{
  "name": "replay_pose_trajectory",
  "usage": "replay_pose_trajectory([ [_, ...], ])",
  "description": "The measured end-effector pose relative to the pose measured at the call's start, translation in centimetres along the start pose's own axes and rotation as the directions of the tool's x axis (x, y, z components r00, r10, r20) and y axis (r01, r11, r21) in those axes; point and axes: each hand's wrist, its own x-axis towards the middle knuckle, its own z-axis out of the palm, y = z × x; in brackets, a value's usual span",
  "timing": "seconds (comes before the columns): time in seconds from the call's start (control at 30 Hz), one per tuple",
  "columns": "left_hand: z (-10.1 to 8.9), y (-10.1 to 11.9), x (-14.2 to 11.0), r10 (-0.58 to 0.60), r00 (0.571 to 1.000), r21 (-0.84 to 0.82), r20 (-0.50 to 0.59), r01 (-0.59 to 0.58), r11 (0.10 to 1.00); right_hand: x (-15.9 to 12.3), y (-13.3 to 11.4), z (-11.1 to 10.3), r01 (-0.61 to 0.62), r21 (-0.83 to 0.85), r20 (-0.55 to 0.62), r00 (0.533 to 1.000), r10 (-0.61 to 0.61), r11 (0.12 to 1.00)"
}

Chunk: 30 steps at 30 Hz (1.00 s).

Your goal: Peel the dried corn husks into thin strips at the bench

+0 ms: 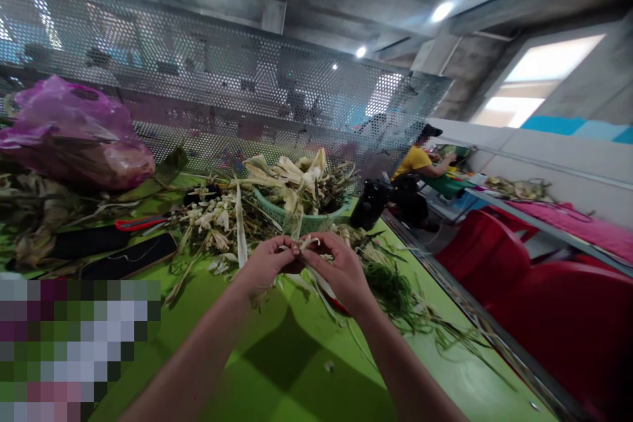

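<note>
My left hand [267,262] and my right hand [340,268] meet above the green table [208,356]. Both pinch a thin, pale strip of dried husk [311,241] between thumbs and fingertips. A longer pale strip hangs down beneath the right hand, near something red that the hand partly hides. Just beyond the hands stands a green plastic basket [324,219], heaped with dry husks [297,175]. Small husk flowers and stalks [217,224] lie in a pile to the left of the basket.
A purple plastic bag [74,132] sits at the back left, before a perforated metal screen [222,86]. Red-handled scissors [141,223] and a dark flat piece [131,257] lie left. Green fibres [390,290] and a black device [370,203] are right; a person in yellow [415,161] sits beyond.
</note>
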Motion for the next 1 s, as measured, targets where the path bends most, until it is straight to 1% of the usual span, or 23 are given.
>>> replay_pose_trajectory([
  [0.2, 0.4, -0.1, 0.0, 0.029, 1.000, 0.067, 0.010, -0.029, 0.997, 0.0, 0.2, 0.9, -0.092, 0.057, -0.089, 0.991, 0.096, 0.994],
  [0.33, 0.4, -0.1, -0.1, -0.007, 1.000, 0.092, -0.007, 0.007, 0.996, 0.1, 0.1, 1.0, -0.146, 0.119, -0.094, 0.983, 0.157, 0.982],
  [0.43, 0.3, -0.1, -0.2, -0.008, 1.000, 0.103, 0.000, 0.008, 0.995, 0.1, 0.3, 1.0, -0.138, 0.097, -0.095, 0.985, 0.147, 0.986],
  [0.5, 0.1, -0.1, -0.2, 0.003, 1.000, 0.103, -0.001, -0.003, 0.995, 0.2, 0.5, 0.8, -0.099, 0.065, -0.062, 0.993, 0.104, 0.993],
  [0.6, -0.1, 0.0, 0.0, 0.004, 0.999, 0.102, -0.040, 0.000, 0.995, 0.3, 0.7, 0.1, -0.022, -0.018, 0.029, 0.999, 0.023, 1.000],
  [0.7, -0.5, -0.1, 0.4, 0.002, 0.997, 0.102, -0.082, 0.006, 0.995, 0.3, 0.4, -0.6, 0.045, -0.191, 0.108, 0.994, -0.025, 0.981],
  [0.8, -1.0, -0.5, 0.9, 0.035, 0.996, 0.128, -0.087, -0.024, 0.991, 0.1, -0.3, -1.1, 0.107, -0.367, 0.147, 0.988, -0.056, 0.924],
  [0.9, -1.4, -1.0, 1.2, 0.101, 0.990, 0.254, -0.095, -0.074, 0.964, -0.1, -1.2, -1.3, 0.171, -0.458, 0.160, 0.981, -0.108, 0.873],
  [0.97, -1.5, -1.1, 1.1, 0.152, 0.985, 0.400, -0.086, -0.105, 0.911, -0.2, -1.8, -1.4, 0.235, -0.487, 0.186, 0.969, -0.163, 0.841],
  [1.0, -1.5, -1.1, 0.9, 0.178, 0.982, 0.481, -0.070, -0.123, 0.868, -0.2, -2.0, -1.5, 0.266, -0.500, 0.201, 0.961, -0.189, 0.824],
])
